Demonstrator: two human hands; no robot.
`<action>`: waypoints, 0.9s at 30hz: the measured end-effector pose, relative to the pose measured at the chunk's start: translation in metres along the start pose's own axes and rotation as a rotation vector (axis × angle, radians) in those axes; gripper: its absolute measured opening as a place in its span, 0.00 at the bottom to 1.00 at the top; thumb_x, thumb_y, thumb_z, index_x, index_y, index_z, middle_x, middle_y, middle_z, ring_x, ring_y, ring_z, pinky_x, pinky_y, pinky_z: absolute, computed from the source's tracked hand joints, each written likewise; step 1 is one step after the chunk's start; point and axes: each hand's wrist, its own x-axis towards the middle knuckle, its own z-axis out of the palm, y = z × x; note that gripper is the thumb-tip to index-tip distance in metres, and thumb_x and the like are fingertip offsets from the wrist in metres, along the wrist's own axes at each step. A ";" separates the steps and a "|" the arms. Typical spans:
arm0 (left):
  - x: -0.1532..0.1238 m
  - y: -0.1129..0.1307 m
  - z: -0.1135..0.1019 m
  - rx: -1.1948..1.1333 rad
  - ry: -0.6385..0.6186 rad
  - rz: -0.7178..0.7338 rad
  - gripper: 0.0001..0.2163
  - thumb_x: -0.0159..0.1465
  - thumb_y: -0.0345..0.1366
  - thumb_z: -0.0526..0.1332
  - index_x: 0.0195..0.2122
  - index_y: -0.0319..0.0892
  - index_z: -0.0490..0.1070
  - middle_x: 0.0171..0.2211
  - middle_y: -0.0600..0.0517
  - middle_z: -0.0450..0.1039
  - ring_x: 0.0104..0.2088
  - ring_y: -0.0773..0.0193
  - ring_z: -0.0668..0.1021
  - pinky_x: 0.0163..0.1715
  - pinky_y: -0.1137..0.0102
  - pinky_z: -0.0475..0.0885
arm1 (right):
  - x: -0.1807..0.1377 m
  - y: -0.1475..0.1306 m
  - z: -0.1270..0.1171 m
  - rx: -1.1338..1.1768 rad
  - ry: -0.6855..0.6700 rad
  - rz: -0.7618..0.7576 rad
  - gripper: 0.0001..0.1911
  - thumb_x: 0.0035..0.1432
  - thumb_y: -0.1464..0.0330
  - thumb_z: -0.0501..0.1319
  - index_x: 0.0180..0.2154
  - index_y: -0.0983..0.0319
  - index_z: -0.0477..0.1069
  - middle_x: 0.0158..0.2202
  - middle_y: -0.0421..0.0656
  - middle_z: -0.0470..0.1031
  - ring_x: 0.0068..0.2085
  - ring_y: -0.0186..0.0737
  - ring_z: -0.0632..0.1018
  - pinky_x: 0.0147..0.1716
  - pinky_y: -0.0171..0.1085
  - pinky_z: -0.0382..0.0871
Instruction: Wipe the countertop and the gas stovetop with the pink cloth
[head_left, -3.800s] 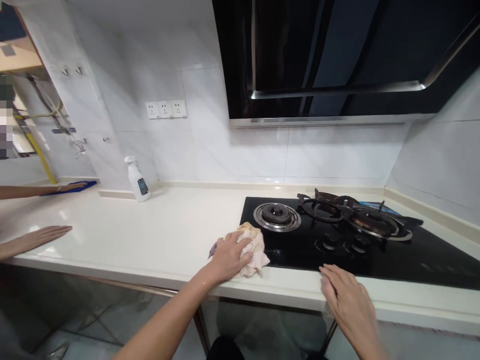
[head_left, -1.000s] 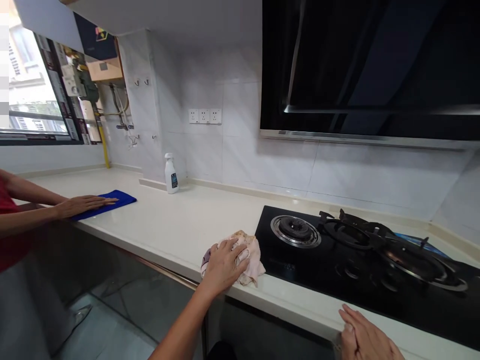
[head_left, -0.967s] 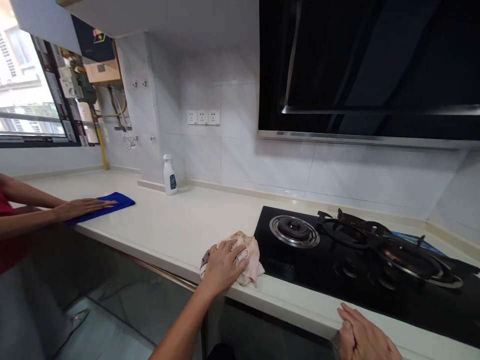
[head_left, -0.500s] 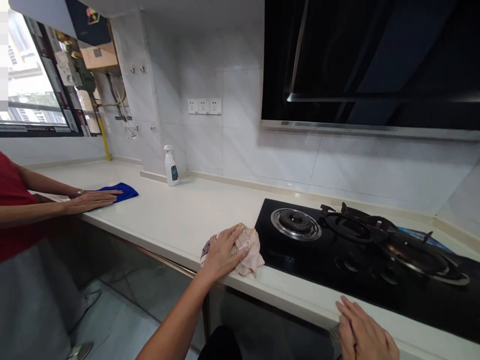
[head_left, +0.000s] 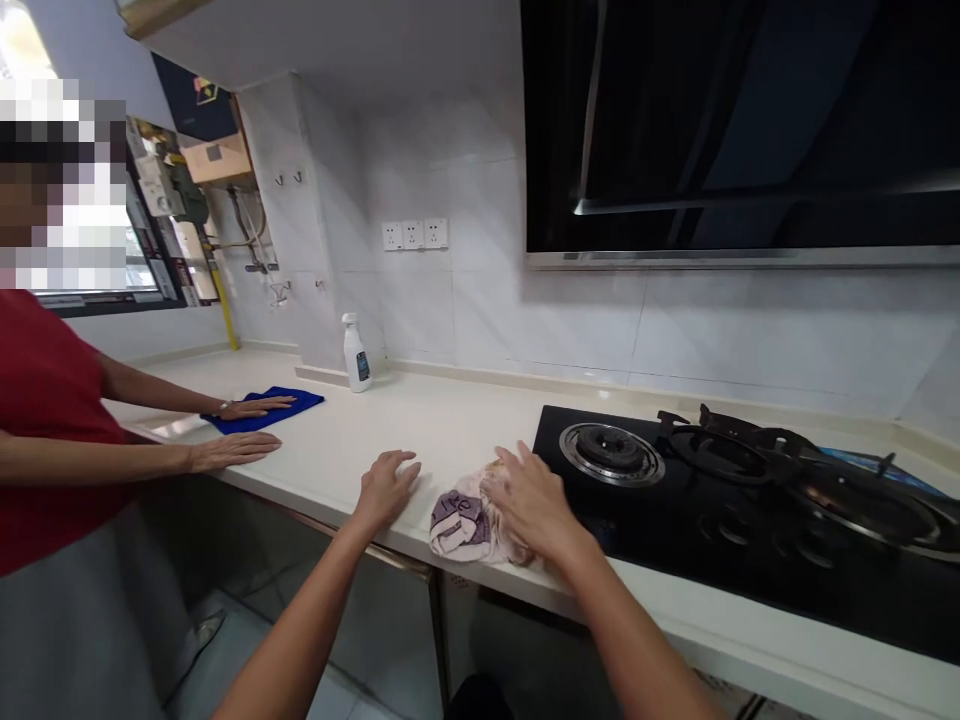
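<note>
A crumpled pinkish-white rag (head_left: 459, 528) with a purple patch lies on the pale countertop (head_left: 420, 420), just left of the black gas hob (head_left: 600, 530). My right hand (head_left: 534, 500) rests over the rag's right side, fingers spread and palm down; its underside is hidden. To the left of the rag, apart from it, is my left hand (head_left: 386, 488), with fingers loosely spread and nothing in them, low over the counter near its front edge.
At the left a co-worker in a red top (head_left: 60, 400) has one hand on a blue cloth (head_left: 296, 402) and the other flat on the counter. A white spray bottle (head_left: 357, 355) stands by the wall. Black pan supports (head_left: 720, 450) sit on the hob; a range hood (head_left: 735, 130) hangs above.
My left hand has left the rag and moved left. My right hand has come from the counter's front edge onto the rag. One of the co-worker's hands has come off the blue cloth.
</note>
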 end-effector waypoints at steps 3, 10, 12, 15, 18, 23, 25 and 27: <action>0.006 -0.005 0.010 0.043 -0.015 -0.015 0.18 0.71 0.42 0.56 0.55 0.43 0.79 0.58 0.42 0.76 0.60 0.51 0.77 0.61 0.59 0.70 | 0.034 -0.041 0.037 -0.022 -0.150 -0.010 0.42 0.66 0.38 0.50 0.67 0.59 0.66 0.69 0.61 0.63 0.70 0.75 0.60 0.61 0.76 0.53; 0.008 -0.014 0.020 0.195 -0.124 0.056 0.19 0.70 0.47 0.56 0.55 0.46 0.79 0.60 0.43 0.76 0.62 0.47 0.74 0.61 0.54 0.68 | -0.012 -0.038 0.051 -0.023 -0.182 -0.282 0.21 0.64 0.54 0.63 0.54 0.55 0.73 0.62 0.48 0.72 0.71 0.58 0.58 0.66 0.61 0.50; 0.009 -0.016 0.021 0.234 -0.135 0.054 0.20 0.70 0.48 0.56 0.56 0.47 0.79 0.61 0.43 0.75 0.63 0.47 0.73 0.61 0.54 0.68 | -0.039 -0.021 0.037 -0.010 -0.166 -0.313 0.19 0.63 0.59 0.65 0.54 0.53 0.71 0.64 0.45 0.70 0.71 0.54 0.58 0.66 0.58 0.51; 0.010 -0.016 0.021 0.244 -0.146 0.062 0.21 0.70 0.49 0.54 0.57 0.48 0.78 0.62 0.43 0.74 0.65 0.48 0.72 0.61 0.55 0.68 | -0.079 0.011 0.013 0.010 -0.147 -0.313 0.21 0.59 0.62 0.67 0.54 0.50 0.70 0.65 0.40 0.69 0.69 0.51 0.60 0.65 0.55 0.53; 0.011 -0.016 0.021 0.239 -0.160 0.064 0.23 0.70 0.51 0.53 0.58 0.49 0.78 0.63 0.43 0.73 0.65 0.47 0.72 0.62 0.53 0.67 | -0.118 0.055 -0.008 -0.005 -0.039 -0.221 0.24 0.57 0.65 0.67 0.55 0.49 0.70 0.66 0.40 0.69 0.68 0.52 0.63 0.65 0.56 0.54; 0.014 -0.017 0.022 0.227 -0.183 0.047 0.24 0.69 0.54 0.53 0.58 0.51 0.78 0.64 0.42 0.72 0.65 0.43 0.71 0.62 0.48 0.66 | -0.171 0.126 -0.052 -0.022 0.367 0.004 0.18 0.58 0.65 0.64 0.52 0.50 0.74 0.57 0.41 0.77 0.60 0.49 0.75 0.59 0.52 0.66; 0.016 -0.016 0.022 0.229 -0.195 0.041 0.25 0.69 0.55 0.53 0.59 0.51 0.78 0.64 0.42 0.72 0.65 0.43 0.71 0.63 0.47 0.66 | -0.176 0.138 -0.073 -0.017 0.461 0.086 0.15 0.63 0.61 0.61 0.52 0.52 0.73 0.55 0.44 0.77 0.56 0.46 0.77 0.56 0.49 0.70; 0.016 -0.014 0.021 0.230 -0.206 0.034 0.24 0.69 0.55 0.53 0.59 0.52 0.77 0.64 0.42 0.72 0.65 0.43 0.71 0.63 0.46 0.65 | -0.169 0.143 -0.092 -0.026 0.526 0.151 0.17 0.67 0.56 0.58 0.54 0.54 0.70 0.57 0.47 0.75 0.58 0.45 0.76 0.58 0.48 0.69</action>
